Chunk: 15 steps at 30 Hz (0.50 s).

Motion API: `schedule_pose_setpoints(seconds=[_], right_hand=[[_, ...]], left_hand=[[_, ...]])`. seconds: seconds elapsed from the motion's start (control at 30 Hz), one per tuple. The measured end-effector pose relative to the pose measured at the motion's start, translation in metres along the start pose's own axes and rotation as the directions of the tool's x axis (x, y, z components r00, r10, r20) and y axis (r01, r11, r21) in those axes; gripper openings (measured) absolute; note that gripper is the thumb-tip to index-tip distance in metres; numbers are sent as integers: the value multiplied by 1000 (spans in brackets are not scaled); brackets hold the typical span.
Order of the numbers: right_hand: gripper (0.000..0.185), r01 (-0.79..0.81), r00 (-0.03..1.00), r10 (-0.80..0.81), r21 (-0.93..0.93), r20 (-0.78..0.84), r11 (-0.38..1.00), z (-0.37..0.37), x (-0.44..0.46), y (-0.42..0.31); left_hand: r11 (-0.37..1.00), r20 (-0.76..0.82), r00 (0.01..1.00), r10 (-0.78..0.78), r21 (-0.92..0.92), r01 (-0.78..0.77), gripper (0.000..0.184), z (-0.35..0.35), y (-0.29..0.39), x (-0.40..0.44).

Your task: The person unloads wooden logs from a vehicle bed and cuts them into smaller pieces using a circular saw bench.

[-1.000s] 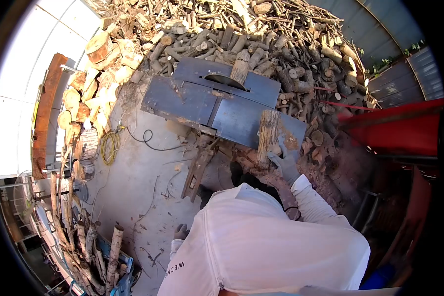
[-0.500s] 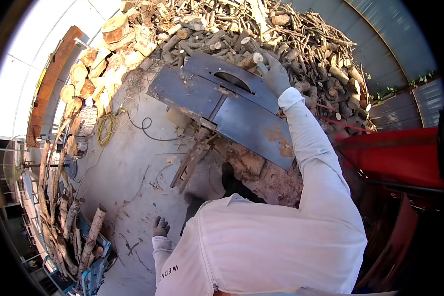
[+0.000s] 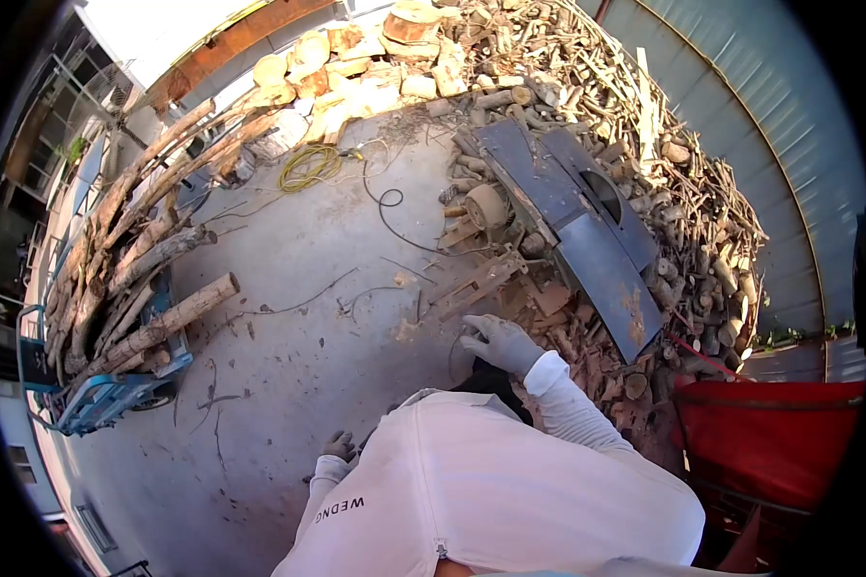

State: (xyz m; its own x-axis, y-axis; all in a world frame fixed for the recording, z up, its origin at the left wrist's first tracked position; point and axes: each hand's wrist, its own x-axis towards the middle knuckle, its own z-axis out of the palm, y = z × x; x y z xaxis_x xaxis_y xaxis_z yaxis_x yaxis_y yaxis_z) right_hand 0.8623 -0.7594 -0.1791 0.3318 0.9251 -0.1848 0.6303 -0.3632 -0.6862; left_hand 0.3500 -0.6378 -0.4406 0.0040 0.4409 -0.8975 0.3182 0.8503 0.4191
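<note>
My right hand (image 3: 503, 344), in a grey glove, is in front of my body with its fingers apart and nothing in them. Up and to its right stands the metal saw table (image 3: 601, 269), its dark blade (image 3: 601, 196) rising through a slot. My left hand (image 3: 339, 446), also gloved, hangs low by my left side; its fingers look slightly spread and hold nothing. At the left, long branches (image 3: 125, 279) lie on a blue cart (image 3: 106, 399).
A large pile of cut logs (image 3: 712, 240) lies behind the saw table. Thick rounds (image 3: 409, 24) are stacked at the top. A yellow cable (image 3: 308, 168) is coiled on the concrete floor. A red container (image 3: 770, 438) stands at the right.
My view has turned left toward the cart. My right hand first let go of a log at the table's near edge, reached a log beyond the blade, and is now back near my body, empty.
</note>
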Motion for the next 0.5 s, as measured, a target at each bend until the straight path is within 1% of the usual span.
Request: schedule_pose_setpoints(seconds=[0.07,0.1,0.13,0.17,0.2,0.23,0.27,0.3,0.33,0.37,0.4,0.43,0.5], right_hand=[[49,112,990,-107,-46,94,993,38,15,-43],[49,219,961,-206,-50,182,975,63,23,-59],[48,254,955,-240,-62,175,965,86,29,-72],[48,279,952,-265,-75,155,957,103,37,-86],[48,349,921,-326,-77,215,934,117,45,-107],[49,384,902,-351,-93,253,919,130,50,-125],[51,411,887,-371,-107,274,905,141,57,-143],[52,381,879,-333,-80,342,921,151,65,-162],[52,411,861,-357,-80,362,908,163,74,-177],[52,442,835,-363,-112,413,890,171,83,-189],[52,473,810,-364,-143,461,870,180,93,-202],[52,494,793,-377,-143,478,858,189,104,-212],[54,537,755,-333,-240,565,809,208,129,-230]], left_hand=[[999,-80,996,-34,-3,34,55,-33,-19,-14],[1000,-106,994,0,19,2,54,-60,-36,-7],[998,-126,992,32,52,-25,53,-86,-55,0],[999,-191,981,43,18,-40,47,-105,-59,-10],[999,-247,968,50,-1,-52,43,-124,-66,-25],[997,-276,961,25,-68,-46,43,-144,-89,-29],[992,-269,959,91,-65,-112,37,-171,-109,-18],[982,-259,952,164,-50,-183,32,-192,-120,-11],[979,-278,948,157,-81,-186,32,-200,-122,-26],[975,-292,952,93,-169,-147,36,-206,-127,-43],[961,-297,954,30,-256,-109,47,-213,-127,-54],[953,-306,952,19,-282,-110,47,-217,-140,-49],[814,-288,955,-71,-570,-111,42,-218,-170,-46]])
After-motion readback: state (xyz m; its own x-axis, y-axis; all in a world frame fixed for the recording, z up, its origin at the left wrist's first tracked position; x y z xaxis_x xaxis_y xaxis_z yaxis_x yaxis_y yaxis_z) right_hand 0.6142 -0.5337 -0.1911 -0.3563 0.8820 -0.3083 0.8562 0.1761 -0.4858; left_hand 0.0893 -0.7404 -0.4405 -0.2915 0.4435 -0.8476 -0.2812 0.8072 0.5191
